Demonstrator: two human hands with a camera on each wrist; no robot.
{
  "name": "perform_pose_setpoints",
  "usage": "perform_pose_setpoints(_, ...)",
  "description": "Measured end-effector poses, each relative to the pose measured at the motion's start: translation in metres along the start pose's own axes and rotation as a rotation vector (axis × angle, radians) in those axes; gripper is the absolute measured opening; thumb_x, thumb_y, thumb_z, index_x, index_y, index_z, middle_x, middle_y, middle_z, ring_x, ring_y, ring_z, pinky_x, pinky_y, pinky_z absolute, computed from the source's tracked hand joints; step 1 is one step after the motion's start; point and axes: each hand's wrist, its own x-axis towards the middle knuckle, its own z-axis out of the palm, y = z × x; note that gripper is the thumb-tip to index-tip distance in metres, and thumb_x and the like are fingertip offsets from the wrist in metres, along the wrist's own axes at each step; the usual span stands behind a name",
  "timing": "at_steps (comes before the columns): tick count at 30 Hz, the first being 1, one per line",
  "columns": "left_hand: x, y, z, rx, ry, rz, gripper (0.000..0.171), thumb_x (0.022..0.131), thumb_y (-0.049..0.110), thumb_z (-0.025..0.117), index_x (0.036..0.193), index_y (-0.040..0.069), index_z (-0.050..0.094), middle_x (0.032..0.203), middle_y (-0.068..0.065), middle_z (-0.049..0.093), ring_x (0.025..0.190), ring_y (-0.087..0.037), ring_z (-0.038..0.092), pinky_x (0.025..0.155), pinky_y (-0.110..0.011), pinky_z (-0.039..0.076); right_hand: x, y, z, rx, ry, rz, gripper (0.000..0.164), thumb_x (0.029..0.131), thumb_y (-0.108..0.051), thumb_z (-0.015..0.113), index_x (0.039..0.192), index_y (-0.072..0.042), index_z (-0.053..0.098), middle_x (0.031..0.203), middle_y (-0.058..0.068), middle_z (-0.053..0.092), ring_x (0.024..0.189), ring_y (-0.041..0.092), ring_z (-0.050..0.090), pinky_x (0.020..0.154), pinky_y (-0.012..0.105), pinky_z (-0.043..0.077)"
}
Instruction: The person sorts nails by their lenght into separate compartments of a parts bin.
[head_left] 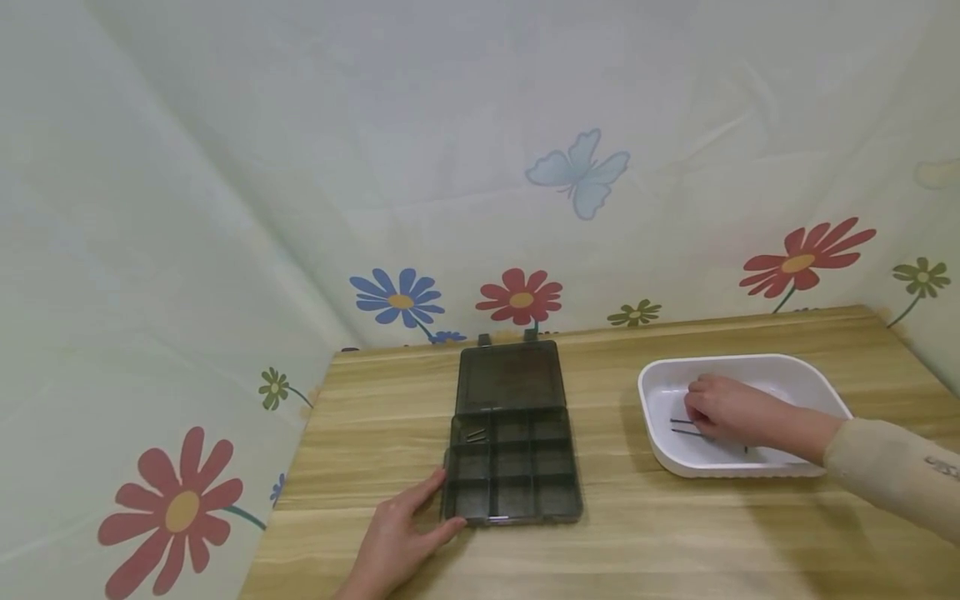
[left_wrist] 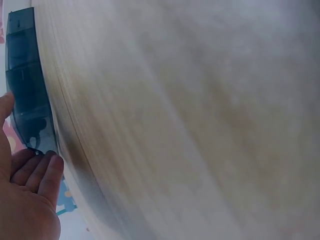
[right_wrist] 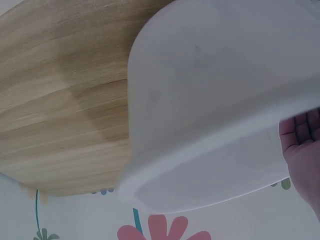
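Observation:
A dark see-through compartment box (head_left: 513, 497) lies unfolded on the table, its lid (head_left: 510, 379) laid back toward the wall. Short metal pins (head_left: 476, 434) lie in its back left compartment. At the box's front left corner rests my left hand (head_left: 397, 529), thumb at the front edge and fingers along the left side. My right hand (head_left: 731, 408) reaches into a white tray (head_left: 663, 400), fingers bent down toward its floor beside thin dark nails (head_left: 684, 432). In the right wrist view the tray wall hides part of those fingers (right_wrist: 302, 130); whether they pinch a nail I cannot tell.
Box and tray stand apart on a wood-grain table (head_left: 607, 542), the tray on the right. A pale cloth wall (head_left: 450, 167) printed with flowers and a butterfly rises behind the table's back edge. The tray's raised rim (right_wrist: 220, 125) runs close to my right hand.

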Motion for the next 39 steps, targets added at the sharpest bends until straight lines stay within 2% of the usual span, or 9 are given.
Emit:
perform_pose_setpoints(6,0.0,-0.001,0.0,0.004,-0.004,-0.001,0.072,0.083,0.045,0.092,0.14,0.006,0.07,0.138,-0.007,0.071,0.123,-0.026,0.071,0.105,-0.046,0.059,0.0,0.001,-0.001,0.035,-0.022,0.04,0.027,0.086,-0.009,0.084,0.08,-0.02,0.06,0.076,-0.013,0.046,0.073,0.006,0.042,0.063,0.026,0.043)
perform_pose_setpoints(12,0.0,-0.001,0.0,0.007,-0.006,0.001,0.073,0.083,0.046,0.092,0.14,0.007,0.07,0.138,-0.008,0.072,0.123,-0.026,0.071,0.104,-0.046,0.059,0.003,-0.001,-0.017,0.091,0.0,0.088,0.026,0.087,-0.009,0.083,0.081,-0.022,0.061,0.077,-0.013,0.048,0.074,0.005,0.043,0.062,0.025,0.043)
perform_pose_setpoints(22,0.0,-0.001,0.0,0.009,-0.007,-0.008,0.072,0.083,0.044,0.093,0.14,0.008,0.071,0.138,-0.006,0.072,0.122,-0.026,0.072,0.105,-0.046,0.059,0.012,-0.013,-0.049,0.19,0.04,0.157,0.019,0.088,-0.007,0.083,0.09,-0.018,0.069,0.085,-0.013,0.058,0.08,0.009,0.055,0.069,0.026,0.056)
perform_pose_setpoints(26,0.0,-0.001,-0.001,0.009,-0.011,-0.015,0.072,0.082,0.044,0.093,0.141,0.008,0.07,0.138,-0.006,0.072,0.123,-0.026,0.071,0.105,-0.046,0.059,0.02,-0.017,-0.056,0.198,0.07,0.136,0.017,0.089,-0.005,0.082,0.092,-0.017,0.07,0.088,-0.013,0.06,0.083,0.009,0.057,0.073,0.029,0.059)
perform_pose_setpoints(34,-0.001,-0.001,-0.002,0.009,-0.023,-0.029,0.073,0.083,0.045,0.092,0.141,0.008,0.07,0.139,-0.006,0.071,0.124,-0.026,0.071,0.107,-0.047,0.058,0.042,-0.03,-0.065,0.162,0.155,0.023,0.022,0.088,-0.002,0.079,0.088,-0.021,0.068,0.088,-0.013,0.06,0.084,0.005,0.059,0.073,0.032,0.059)
perform_pose_setpoints(39,-0.001,-0.001,-0.002,0.007,-0.019,-0.027,0.073,0.083,0.046,0.092,0.141,0.008,0.07,0.139,-0.006,0.071,0.124,-0.026,0.07,0.107,-0.047,0.057,0.06,-0.043,-0.066,0.174,0.169,-0.024,0.021,0.091,-0.002,0.077,0.087,-0.02,0.068,0.087,-0.013,0.061,0.082,0.006,0.061,0.072,0.031,0.059)
